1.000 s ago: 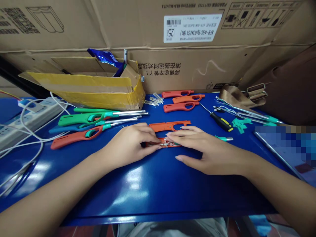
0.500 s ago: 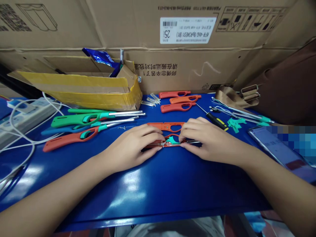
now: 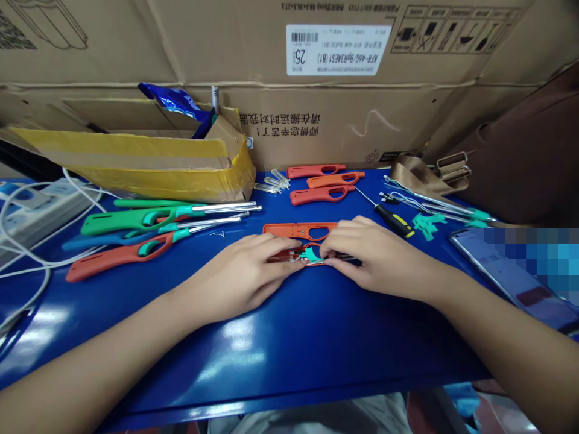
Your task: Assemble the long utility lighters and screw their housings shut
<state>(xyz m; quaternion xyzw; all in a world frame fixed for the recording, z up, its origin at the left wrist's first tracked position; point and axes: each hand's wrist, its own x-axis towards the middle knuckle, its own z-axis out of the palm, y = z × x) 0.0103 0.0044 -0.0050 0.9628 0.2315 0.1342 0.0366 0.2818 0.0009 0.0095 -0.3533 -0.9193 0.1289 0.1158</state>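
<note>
Far left of the orange casing (image 3: 283, 257), a white power strip (image 3: 40, 205) and its cables lie on the blue surface (image 3: 289, 349). Nearer to the casing, still on its left, finished lighters (image 3: 136, 220) in green, blue and orange lie side by side with their metal tubes pointing toward it. A yellow-taped box (image 3: 136, 160) stands behind them.

My left hand (image 3: 244, 277) lies low on the surface, its fingers and thumb closed on the casing's left end. The casing rests flat between my two hands, and a teal trigger (image 3: 311, 255) shows in the gap. Just behind it, touching or nearly so, lies an empty orange shell (image 3: 294, 231). Three more shells (image 3: 321, 184) lie farther back.

My right hand (image 3: 375, 259) pinches the casing's right end, fingertips against the trigger. Right of the casing are a black-and-yellow screwdriver (image 3: 393, 220), loose teal parts (image 3: 427, 224) and, farthest out, a phone (image 3: 511, 271).
</note>
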